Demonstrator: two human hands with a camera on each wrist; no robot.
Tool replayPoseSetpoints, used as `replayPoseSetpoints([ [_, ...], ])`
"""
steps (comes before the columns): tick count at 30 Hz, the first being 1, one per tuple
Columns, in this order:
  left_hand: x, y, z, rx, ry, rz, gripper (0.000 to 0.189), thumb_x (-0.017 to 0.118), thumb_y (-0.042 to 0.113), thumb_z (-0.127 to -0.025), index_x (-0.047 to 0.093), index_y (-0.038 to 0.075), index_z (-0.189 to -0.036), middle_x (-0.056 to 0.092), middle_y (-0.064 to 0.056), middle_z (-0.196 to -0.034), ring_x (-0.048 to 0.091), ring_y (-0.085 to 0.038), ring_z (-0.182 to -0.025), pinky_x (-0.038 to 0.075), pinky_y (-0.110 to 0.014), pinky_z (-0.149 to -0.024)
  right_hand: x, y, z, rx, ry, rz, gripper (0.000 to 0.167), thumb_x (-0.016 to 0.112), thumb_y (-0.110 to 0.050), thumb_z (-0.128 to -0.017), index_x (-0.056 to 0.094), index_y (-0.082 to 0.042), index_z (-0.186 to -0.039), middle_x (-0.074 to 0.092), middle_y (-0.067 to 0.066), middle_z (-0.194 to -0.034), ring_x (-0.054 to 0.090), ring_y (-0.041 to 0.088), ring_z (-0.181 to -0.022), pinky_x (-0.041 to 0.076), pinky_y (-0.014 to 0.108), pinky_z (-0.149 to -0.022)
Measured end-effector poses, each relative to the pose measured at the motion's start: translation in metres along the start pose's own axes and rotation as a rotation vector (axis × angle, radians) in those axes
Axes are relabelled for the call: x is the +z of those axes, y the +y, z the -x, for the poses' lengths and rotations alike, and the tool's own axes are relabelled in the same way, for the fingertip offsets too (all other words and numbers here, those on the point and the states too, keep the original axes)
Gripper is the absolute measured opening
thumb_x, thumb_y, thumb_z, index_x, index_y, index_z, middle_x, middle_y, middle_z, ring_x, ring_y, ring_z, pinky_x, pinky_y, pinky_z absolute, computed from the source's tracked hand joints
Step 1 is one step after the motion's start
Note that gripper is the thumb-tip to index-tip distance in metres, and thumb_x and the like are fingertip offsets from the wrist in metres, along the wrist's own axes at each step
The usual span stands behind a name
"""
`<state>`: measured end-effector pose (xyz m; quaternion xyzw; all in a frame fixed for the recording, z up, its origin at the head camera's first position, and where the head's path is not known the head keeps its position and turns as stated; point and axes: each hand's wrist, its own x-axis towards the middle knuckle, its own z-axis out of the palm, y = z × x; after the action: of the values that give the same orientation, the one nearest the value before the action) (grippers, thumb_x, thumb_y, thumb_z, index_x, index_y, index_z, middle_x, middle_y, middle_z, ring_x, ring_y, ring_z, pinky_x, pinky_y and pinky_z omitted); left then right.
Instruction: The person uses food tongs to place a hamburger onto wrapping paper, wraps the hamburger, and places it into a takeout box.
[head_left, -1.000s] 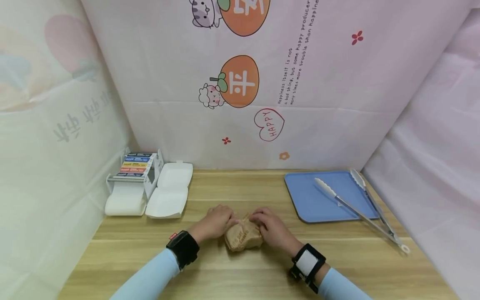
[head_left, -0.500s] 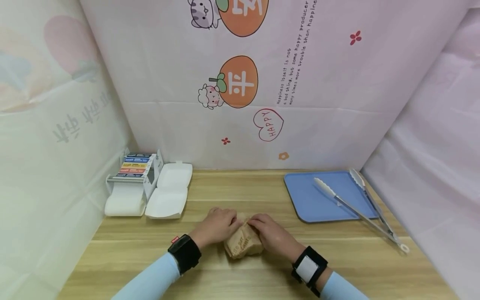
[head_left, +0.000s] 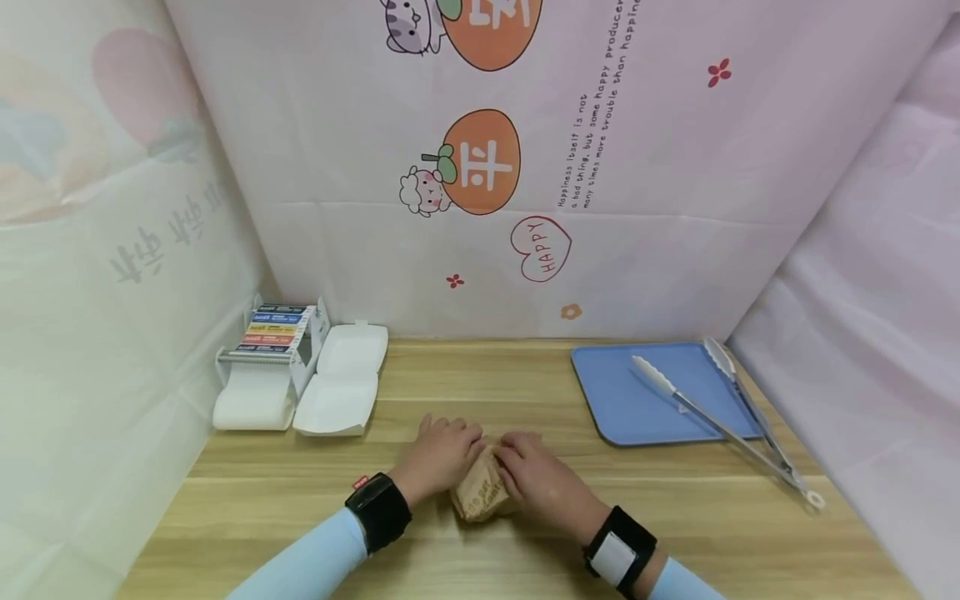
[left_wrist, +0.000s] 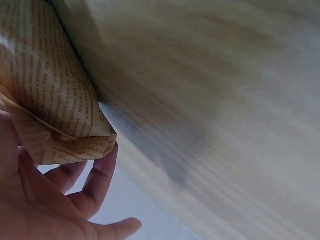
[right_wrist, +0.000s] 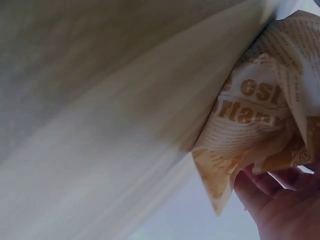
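A small parcel point(head_left: 477, 493) wrapped in brown printed paper rests on the table between both hands. What the paper encloses is hidden. My left hand point(head_left: 438, 457) holds its far left side; in the left wrist view, curled fingers grip a folded paper edge point(left_wrist: 75, 150), with one finger sticking out away from it. From the right, my right hand point(head_left: 551, 483) holds the wrapper's far right side. The right wrist view shows its fingers point(right_wrist: 250, 192) bent under a loose fold, and a pointed paper corner point(right_wrist: 216, 197) hangs free beside them.
At the back left stand a label dispenser point(head_left: 273, 333) with a white roll and an open white clamshell box point(head_left: 339, 404). A blue tray point(head_left: 622, 408) lies at the back right, with metal tongs point(head_left: 720, 427) across it, their handle end overhanging the tray's front edge.
The parcel has turned and shifted slightly toward the person. Both hands have come closer together over it, the right one moving nearer to the person and covering more of the paper.
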<state>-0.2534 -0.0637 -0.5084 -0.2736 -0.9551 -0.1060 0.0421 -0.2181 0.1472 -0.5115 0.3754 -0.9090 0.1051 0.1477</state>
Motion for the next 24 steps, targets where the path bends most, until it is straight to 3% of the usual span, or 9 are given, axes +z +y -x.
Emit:
replayPoseSetpoints([
  [5, 0.0, 0.002, -0.004, -0.031, -0.005, -0.004, 0.027, 0.048, 0.039, -0.107, 0.066, 0.022, -0.098, 0.071, -0.003, -0.105, 0.064, -0.031, -0.102, 0.032, -0.069, -0.108, -0.003, -0.007, 0.001, 0.004, -0.027, 0.022, 0.039, 0.063, -0.017, -0.1, 0.061, 0.003, -0.134, 0.06, 0.016, -0.129, 0.058, 0.03, -0.12, 0.055, 0.04, -0.096],
  [10, 0.002, 0.004, -0.004, -0.014, -0.007, -0.06, 0.027, 0.048, 0.038, -0.107, 0.067, 0.02, -0.102, 0.071, -0.004, -0.108, 0.065, -0.031, -0.106, 0.032, -0.069, -0.11, -0.007, -0.013, 0.001, 0.039, -0.081, 0.079, 0.037, 0.059, -0.02, -0.103, 0.063, 0.002, -0.132, 0.06, 0.017, -0.136, 0.055, 0.033, -0.128, 0.048, 0.044, -0.107],
  [15, 0.004, 0.006, -0.002, -0.01, 0.005, -0.073, 0.026, 0.048, 0.036, -0.108, 0.067, 0.019, -0.107, 0.07, -0.004, -0.109, 0.065, -0.03, -0.108, 0.031, -0.069, -0.111, -0.008, -0.02, 0.007, -0.085, -0.043, 0.161, 0.031, 0.067, -0.007, -0.095, 0.066, -0.002, -0.126, 0.062, 0.013, -0.132, 0.057, 0.029, -0.126, 0.047, 0.04, -0.109],
  [19, 0.004, 0.007, -0.001, -0.009, 0.006, -0.079, 0.026, 0.048, 0.035, -0.108, 0.067, 0.018, -0.111, 0.07, -0.005, -0.109, 0.065, -0.031, -0.11, 0.03, -0.07, -0.112, -0.011, -0.032, 0.017, -0.163, -0.028, 0.173, 0.038, 0.07, -0.006, -0.09, 0.064, -0.009, -0.127, 0.064, 0.006, -0.121, 0.059, 0.021, -0.113, 0.053, 0.033, -0.098],
  [21, 0.005, 0.007, -0.001, -0.008, 0.006, -0.089, 0.027, 0.047, 0.035, -0.108, 0.067, 0.017, -0.112, 0.07, -0.006, -0.109, 0.065, -0.031, -0.11, 0.029, -0.07, -0.112, -0.013, -0.039, 0.022, -0.173, -0.052, 0.2, 0.038, 0.069, -0.008, -0.092, 0.063, -0.01, -0.13, 0.064, 0.004, -0.12, 0.059, 0.018, -0.109, 0.054, 0.031, -0.094],
  [24, 0.005, 0.006, 0.0, -0.011, 0.007, -0.095, 0.027, 0.047, 0.035, -0.108, 0.067, 0.017, -0.112, 0.07, -0.006, -0.108, 0.065, -0.031, -0.109, 0.028, -0.069, -0.113, -0.016, -0.048, 0.03, -0.153, -0.15, 0.259, 0.044, 0.068, -0.014, -0.096, 0.059, -0.007, -0.138, 0.062, 0.007, -0.132, 0.058, 0.021, -0.12, 0.052, 0.033, -0.099],
])
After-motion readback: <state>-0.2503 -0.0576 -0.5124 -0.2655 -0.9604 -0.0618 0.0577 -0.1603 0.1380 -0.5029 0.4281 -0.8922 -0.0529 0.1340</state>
